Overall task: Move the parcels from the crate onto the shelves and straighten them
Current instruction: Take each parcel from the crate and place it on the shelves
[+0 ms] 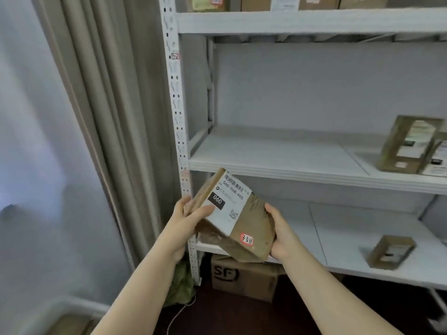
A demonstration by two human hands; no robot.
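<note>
Tilted parcel (232,221) before the shelves (278,163), left hand (186,221) and right hand (281,234) fingers gripping its opposite ends

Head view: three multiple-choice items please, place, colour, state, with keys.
1. SF carton sits: A on the middle shelf; B on the floor under the lowest shelf; C in a hand.
2. 060 patch on the held parcel: A black; B yellow; C green.
3. Held parcel: A flat on a shelf; B torn open; C tilted, gripped at both ends.
B: it stands below the lowest shelf. A: white digits on black. C: left hand and right hand hold it tilted, off the shelves.
</note>
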